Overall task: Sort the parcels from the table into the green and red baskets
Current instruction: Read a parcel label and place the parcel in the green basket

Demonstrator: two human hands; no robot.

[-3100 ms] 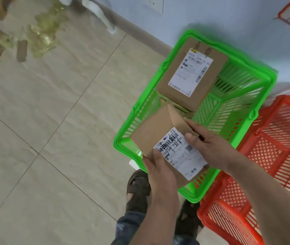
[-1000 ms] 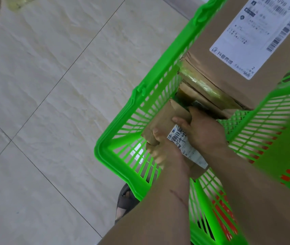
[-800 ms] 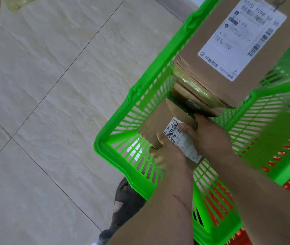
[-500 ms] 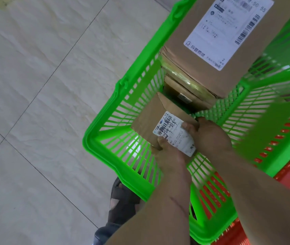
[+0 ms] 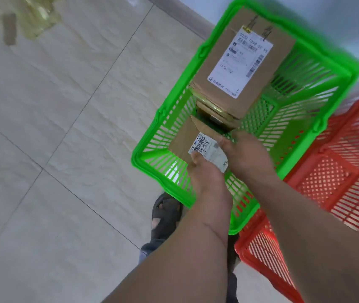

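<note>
A small brown cardboard parcel (image 5: 185, 141) with a white label sits low inside the green basket (image 5: 150, 158), at its near left corner. My left hand (image 5: 207, 178) grips its near edge, thumb on the label. My right hand (image 5: 246, 156) holds its right side. Behind it in the same basket lies a larger brown parcel (image 5: 242, 64) with a big white shipping label, on top of other cardboard. The red basket (image 5: 338, 182) stands to the right, touching the green one.
Both baskets rest on a pale tiled floor (image 5: 54, 149) by a blue wall. My sandalled foot (image 5: 165, 215) is just below the green basket's near rim. Cardboard scraps and yellowish tape (image 5: 21, 20) lie at the far left.
The small parcel has gone down from above the green basket into its near left corner, both hands staying on it. The view has pulled back, so the red basket shows again.
</note>
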